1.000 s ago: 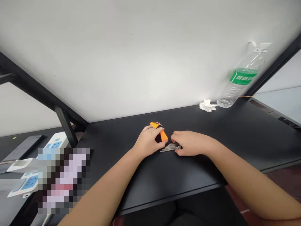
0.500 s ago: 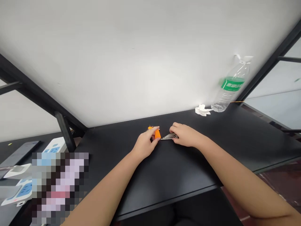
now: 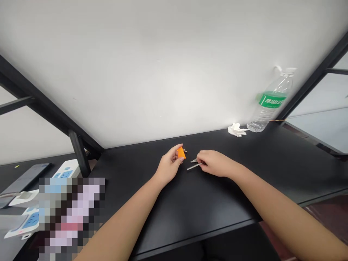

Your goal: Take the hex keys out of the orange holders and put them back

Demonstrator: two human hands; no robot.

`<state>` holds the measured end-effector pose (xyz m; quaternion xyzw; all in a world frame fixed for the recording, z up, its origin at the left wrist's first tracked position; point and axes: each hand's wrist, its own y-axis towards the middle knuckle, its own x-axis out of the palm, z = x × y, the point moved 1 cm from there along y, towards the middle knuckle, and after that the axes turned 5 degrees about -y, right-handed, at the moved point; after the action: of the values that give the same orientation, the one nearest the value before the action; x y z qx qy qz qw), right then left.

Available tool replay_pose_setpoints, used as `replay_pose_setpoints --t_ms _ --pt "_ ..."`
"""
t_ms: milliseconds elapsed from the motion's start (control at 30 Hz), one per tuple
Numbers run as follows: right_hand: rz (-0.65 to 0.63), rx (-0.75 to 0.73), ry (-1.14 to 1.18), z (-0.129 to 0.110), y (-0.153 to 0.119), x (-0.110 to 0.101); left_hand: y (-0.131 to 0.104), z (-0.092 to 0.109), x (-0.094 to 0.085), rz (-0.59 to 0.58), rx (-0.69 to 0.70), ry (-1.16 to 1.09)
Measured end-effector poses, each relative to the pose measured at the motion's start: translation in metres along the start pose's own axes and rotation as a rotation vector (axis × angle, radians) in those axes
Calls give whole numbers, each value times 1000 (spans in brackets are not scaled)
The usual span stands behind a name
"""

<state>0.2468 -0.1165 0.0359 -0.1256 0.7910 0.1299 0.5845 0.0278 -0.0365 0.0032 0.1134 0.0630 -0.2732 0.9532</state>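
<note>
My left hand (image 3: 169,165) pinches an orange hex key holder (image 3: 181,153) upright between thumb and fingers, just above the black tabletop. Short metal ends (image 3: 185,150) show behind the holder's right edge. To its right, my right hand (image 3: 214,162) is closed on a silver hex key (image 3: 194,166), whose long arm points left toward the holder without touching it. More hex keys (image 3: 193,160) show by the right fingertips; whether the fingers grip these too, I cannot tell. The bent ends of the keys are hidden under the right hand.
A clear bottle with a green label (image 3: 272,100) stands against the white wall at the back right. Crumpled tissue (image 3: 237,129) lies beside it. White power strips (image 3: 31,222) and a dark flat device (image 3: 25,181) lie at left, near a pixelated patch. Black metal bars (image 3: 78,152) flank the tabletop (image 3: 190,206).
The keys lay fanned together, their tips at the holder; now one key is angled apart, and the tips are away from the holder. The right hand has moved slightly down.
</note>
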Motion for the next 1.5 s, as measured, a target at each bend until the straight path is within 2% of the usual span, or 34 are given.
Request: replay_pose_setpoints --t_ms 167,367,667,833,967,1100,1200,1300,1500 --pt "230 22 217 7 -1 -14 -1 3 1 15 -12 -77" --pt "304 -28 262 5 0 -12 -2 5 2 -2 -10 -111" --pt "240 -68 297 5 -2 -13 -7 9 4 -27 -34 -75" --pt "148 38 565 -12 4 0 -9 9 10 -87 14 34" --pt "97 94 780 -18 10 13 -9 8 11 -84 -43 12" --pt "67 99 823 -16 12 17 -8 7 10 -105 -77 1" --pt "106 70 785 -16 11 15 -9 10 8 -147 -49 9" --pt "116 50 750 -16 10 14 -10 13 6 -181 24 96" --pt "88 -16 680 -19 8 13 -13 15 5 -163 138 468"
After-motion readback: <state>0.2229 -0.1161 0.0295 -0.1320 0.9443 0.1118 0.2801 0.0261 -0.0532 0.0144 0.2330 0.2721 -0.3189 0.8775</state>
